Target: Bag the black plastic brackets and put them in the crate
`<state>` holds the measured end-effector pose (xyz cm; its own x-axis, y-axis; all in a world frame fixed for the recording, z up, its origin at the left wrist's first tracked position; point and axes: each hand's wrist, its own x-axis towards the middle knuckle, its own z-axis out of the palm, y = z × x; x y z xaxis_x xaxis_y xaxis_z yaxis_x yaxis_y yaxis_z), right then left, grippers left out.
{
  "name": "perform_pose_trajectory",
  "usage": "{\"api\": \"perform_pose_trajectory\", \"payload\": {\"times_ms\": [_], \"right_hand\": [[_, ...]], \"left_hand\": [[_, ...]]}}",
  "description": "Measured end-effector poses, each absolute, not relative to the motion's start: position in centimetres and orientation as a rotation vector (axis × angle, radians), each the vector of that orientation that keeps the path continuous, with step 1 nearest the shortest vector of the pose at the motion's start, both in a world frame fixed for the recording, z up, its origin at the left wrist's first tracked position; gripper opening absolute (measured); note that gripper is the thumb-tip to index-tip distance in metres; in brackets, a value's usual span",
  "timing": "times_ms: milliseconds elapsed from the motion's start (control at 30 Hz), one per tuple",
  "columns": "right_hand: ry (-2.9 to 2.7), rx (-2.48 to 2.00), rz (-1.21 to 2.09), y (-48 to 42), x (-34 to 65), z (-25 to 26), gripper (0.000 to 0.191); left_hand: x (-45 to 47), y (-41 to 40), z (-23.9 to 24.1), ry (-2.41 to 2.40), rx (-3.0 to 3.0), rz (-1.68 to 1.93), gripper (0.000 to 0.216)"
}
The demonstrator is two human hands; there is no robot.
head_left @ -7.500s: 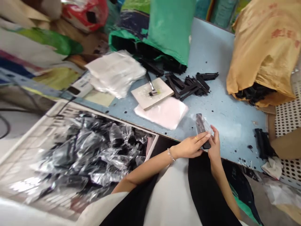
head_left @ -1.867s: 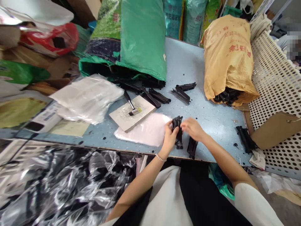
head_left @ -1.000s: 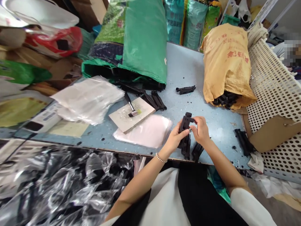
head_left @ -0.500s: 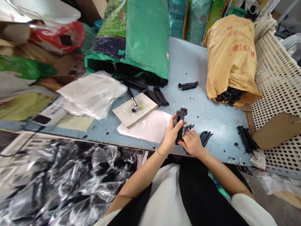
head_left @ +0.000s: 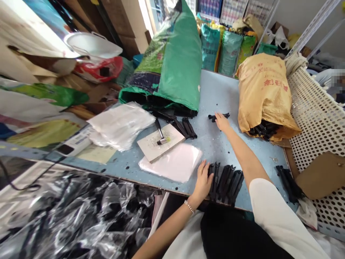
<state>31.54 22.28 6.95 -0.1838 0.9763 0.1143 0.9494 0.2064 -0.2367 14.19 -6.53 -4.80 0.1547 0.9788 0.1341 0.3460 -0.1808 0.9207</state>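
My right hand (head_left: 222, 122) reaches far across the bench, its fingers closed on a lone black plastic part (head_left: 212, 118). Near the front edge, my left hand (head_left: 202, 181) rests with fingers apart against the left side of a row of several slim black plastic parts (head_left: 225, 181). These lie side by side, lengthwise away from me. Left of the row is a stack of white plastic sheets (head_left: 178, 163). A board (head_left: 151, 148) partly covers the sheets, and a small hammer (head_left: 161, 135) lies on it.
A green sack (head_left: 180, 79) with black parts at its mouth stands at the back. To the right are a yellow sack (head_left: 262, 90), a perforated white basket (head_left: 309, 108) and more black parts (head_left: 288, 183). Clear bags (head_left: 81, 216) fill the space below left.
The black part held in both hands has been laid in the row at the front edge. My right hand has moved forward onto the lone part. The view has tilted up.
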Motion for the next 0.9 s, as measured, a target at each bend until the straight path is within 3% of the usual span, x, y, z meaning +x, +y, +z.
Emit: {"api": "perform_pose_trajectory", "payload": {"times_ms": [133,267,367,433,633,900], "right_hand": [[-2.300,-1.803,0.139,22.3,32.6,6.9,0.026],[-2.244,-1.789,0.103,17.5,32.2,7.5,0.026],[-2.084,-1.565,0.269,11.4,31.3,8.8,0.029],[-1.950,-1.353,0.391,7.5,30.9,9.9,0.031],[-2.048,-1.167,-0.002,3.5,31.8,12.7,0.048],[-2.121,-1.276,0.534,-1.8,28.9,10.8,0.054]], "left_hand": [[12.8,-5.1,-4.0,1.249,1.645,1.060,0.051],[12.1,-1.4,-0.7,1.170,1.566,1.154,0.050],[13.0,1.5,3.0,1.053,1.425,1.246,0.081],[13.6,2.6,5.5,0.897,1.294,1.247,0.089],[14.1,-0.1,10.2,0.639,0.861,0.865,0.050],[12.4,-1.1,9.5,0.857,0.572,1.025,0.050]]}}
